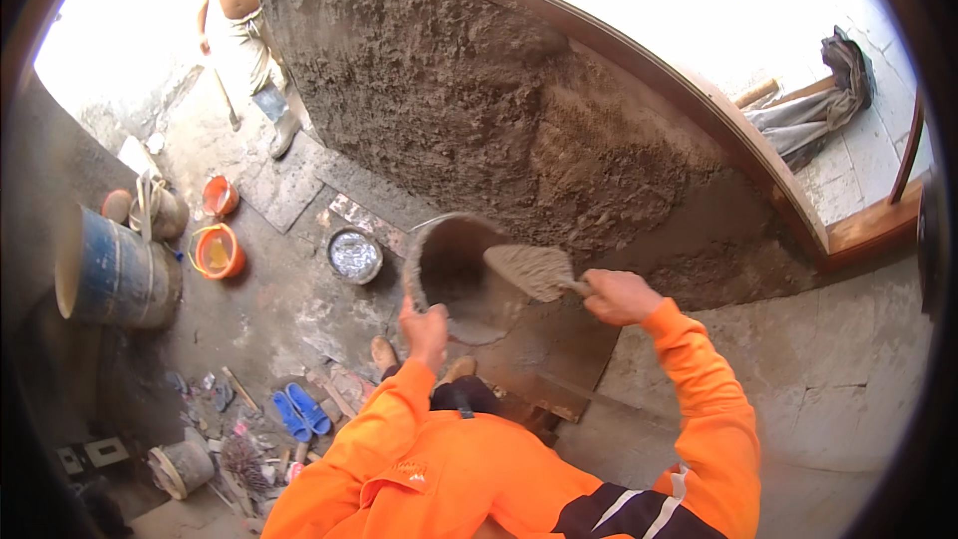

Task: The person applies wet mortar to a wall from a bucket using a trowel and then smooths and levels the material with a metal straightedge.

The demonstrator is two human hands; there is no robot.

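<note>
My left hand (pixel 424 329) grips the rim of a large mortar-stained bucket (pixel 467 304), which is tilted with its dark inside facing up. My right hand (pixel 619 294) is closed on the handle of a trowel (pixel 531 268) whose blade carries grey wet mortar and is over the bucket's right side. Behind them is a wall (pixel 429 70) coated in rough, dark mortar, topped by a curved wooden frame (pixel 599 15). Both of my sleeves are orange.
A blue barrel (pixel 115 269), orange buckets (pixel 222 255), a metal pan (pixel 354 256), blue slippers (pixel 299 411) and rubble (pixel 235 469) lie left. A shirtless person (pixel 239 20) stands at the upper left beside a long-handled tool (pixel 222 100). A grey cloth (pixel 798 125) lies beyond the frame.
</note>
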